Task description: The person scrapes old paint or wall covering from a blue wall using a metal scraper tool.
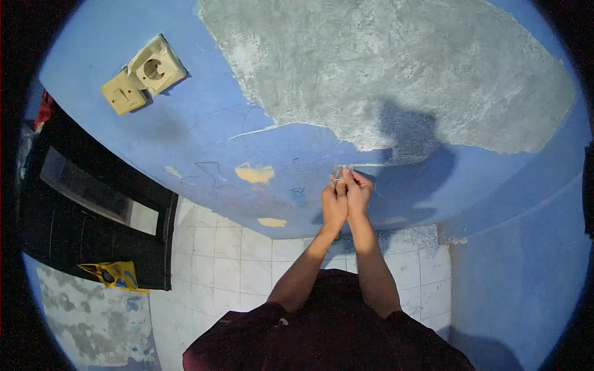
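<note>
Both hands are close together at the blue wall (247,145), arms stretched forward. My left hand (335,203) is closed, with its thumb and fingers up against a small flat grey piece (338,171). Beside it and touching it, my right hand (358,193) is closed on the same piece, its thumb pointing up. The hands cover most of the piece, and its kind cannot be made out. Just above the fingertips runs the ragged lower edge of a large bare grey plaster patch (371,68), where the blue paint is gone.
A cream socket (154,69) and a light switch (124,94) hang on the wall at upper left. Cream patches (255,174) show lower down. A dark door (68,204) stands at left near a yellow bag (117,274). White tiles (226,266) cover the floor.
</note>
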Demonstrator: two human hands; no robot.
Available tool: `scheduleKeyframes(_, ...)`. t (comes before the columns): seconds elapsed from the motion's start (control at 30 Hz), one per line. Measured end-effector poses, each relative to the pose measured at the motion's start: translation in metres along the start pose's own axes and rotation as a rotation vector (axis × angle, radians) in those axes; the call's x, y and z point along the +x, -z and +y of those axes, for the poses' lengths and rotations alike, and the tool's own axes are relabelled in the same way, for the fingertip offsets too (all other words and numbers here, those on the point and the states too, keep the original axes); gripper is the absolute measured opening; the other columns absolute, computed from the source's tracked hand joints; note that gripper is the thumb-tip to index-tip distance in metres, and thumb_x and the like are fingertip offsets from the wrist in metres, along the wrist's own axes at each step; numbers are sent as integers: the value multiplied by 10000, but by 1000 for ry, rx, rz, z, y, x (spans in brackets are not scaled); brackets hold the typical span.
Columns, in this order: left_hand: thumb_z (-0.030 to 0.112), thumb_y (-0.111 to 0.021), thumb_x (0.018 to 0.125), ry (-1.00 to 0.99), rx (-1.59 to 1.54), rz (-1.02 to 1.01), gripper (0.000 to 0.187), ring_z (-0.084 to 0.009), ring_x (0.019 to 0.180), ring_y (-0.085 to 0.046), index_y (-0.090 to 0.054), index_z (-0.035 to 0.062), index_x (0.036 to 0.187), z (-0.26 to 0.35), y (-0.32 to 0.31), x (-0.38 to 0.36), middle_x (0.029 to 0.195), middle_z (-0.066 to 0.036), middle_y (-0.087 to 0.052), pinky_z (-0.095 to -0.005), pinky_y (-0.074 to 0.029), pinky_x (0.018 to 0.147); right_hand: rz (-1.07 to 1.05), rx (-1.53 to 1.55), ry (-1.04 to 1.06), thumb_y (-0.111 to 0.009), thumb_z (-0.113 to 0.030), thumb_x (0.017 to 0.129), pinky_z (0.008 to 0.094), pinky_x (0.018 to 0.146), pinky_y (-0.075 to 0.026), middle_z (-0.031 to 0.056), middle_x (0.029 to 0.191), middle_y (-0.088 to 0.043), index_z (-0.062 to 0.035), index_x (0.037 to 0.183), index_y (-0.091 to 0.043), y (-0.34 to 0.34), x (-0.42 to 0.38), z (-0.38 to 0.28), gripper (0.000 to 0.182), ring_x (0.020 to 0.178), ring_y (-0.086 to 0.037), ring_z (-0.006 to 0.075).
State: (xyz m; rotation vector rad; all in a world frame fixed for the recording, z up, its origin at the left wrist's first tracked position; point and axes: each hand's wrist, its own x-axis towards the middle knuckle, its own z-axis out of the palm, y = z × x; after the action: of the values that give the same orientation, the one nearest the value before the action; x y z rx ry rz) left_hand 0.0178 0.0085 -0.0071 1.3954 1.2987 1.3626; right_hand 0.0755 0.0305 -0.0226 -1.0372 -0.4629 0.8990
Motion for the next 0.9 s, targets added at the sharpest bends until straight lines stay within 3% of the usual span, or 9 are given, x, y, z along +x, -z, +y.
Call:
scheduleKeyframes(0.1, 249, -492, 988, 18, -40, 54, 354, -128, 628, -523, -618, -50, 847, -6, -5, 0, 681, -89, -624, -329, -424, 559, -186, -73, 9, -676, -148, 887, 246, 558, -442, 24, 703, -647, 49, 825, -681, -3, -3, -15, 206, 617, -549, 81)
scheduleKeyframes(0.3, 260, -513, 985, 67, 28, -61, 346, -110, 664, -510, -617, -35, 837, 7, 13, 2, 701, -82, -621, -312, -431, 594, -20, 54, -42, -665, -161, 896, 248, 549, -433, 17, 712, -647, 40, 828, -686, -14, -13, -11, 214, 607, -538, 74)
scheduleKeyframes(0.43, 255, -498, 969, 29, -60, 26, 340, -219, 591, -540, -615, -53, 882, -8, 7, 4, 696, -209, -629, -382, -442, 591, -113, 6, -25, -669, -177, 898, 255, 573, -445, 8, 691, -619, 35, 772, -662, -12, -13, -26, 246, 636, -540, 82)
scheduleKeyframes(0.5, 266, -540, 959, 14, 63, -38, 331, -118, 644, -510, -624, -38, 858, -8, 17, 10, 663, -106, -615, -327, -442, 598, -106, 60, -39, -659, -174, 909, 264, 584, -457, 19, 716, -628, 23, 764, -653, -17, -12, -9, 245, 653, -554, 92)
scheduleKeyframes(0.53, 262, -535, 949, -53, 146, -49, 328, -217, 640, -614, -630, -44, 880, 0, 26, 12, 713, -192, -649, -368, -473, 615, -61, 228, -125, -646, -169, 918, 271, 591, -468, 35, 737, -637, 17, 774, -652, -25, -17, -2, 235, 647, -561, 104)
scheduleKeyframes(0.57, 262, -535, 949, -51, 137, -57, 328, -217, 640, -614, -630, -44, 880, 5, 31, 15, 713, -192, -649, -368, -473, 615, -19, 394, -212, -634, -164, 927, 277, 598, -480, 50, 758, -646, 11, 784, -652, -29, -20, 1, 227, 641, -568, 117)
scheduleKeyframes(0.63, 271, -524, 945, -179, 348, -83, 326, -398, 708, -659, -642, -31, 908, 11, 43, 21, 775, -267, -644, -430, -495, 634, -41, 453, -240, -616, -159, 939, 290, 632, -503, 62, 776, -640, 10, 840, -650, -31, -26, -1, 199, 651, -581, 147)
scheduleKeyframes(0.83, 311, -504, 955, -233, 531, -170, 349, -475, 715, -611, -637, -7, 903, 24, 67, 27, 751, -273, -632, -500, -489, 626, -207, 547, -333, -607, -248, 949, 290, 730, -516, 98, 964, -667, 17, 930, -637, -24, -27, 5, 267, 823, -614, 154)
scheduleKeyframes(0.9, 314, -501, 958, -254, 628, -176, 348, -470, 708, -612, -627, -3, 889, 34, 75, 28, 736, -270, -629, -508, -486, 621, -288, 285, -212, -611, -284, 947, 308, 775, -516, 97, 1002, -662, 19, 980, -642, -17, -24, 15, 307, 858, -611, 156)
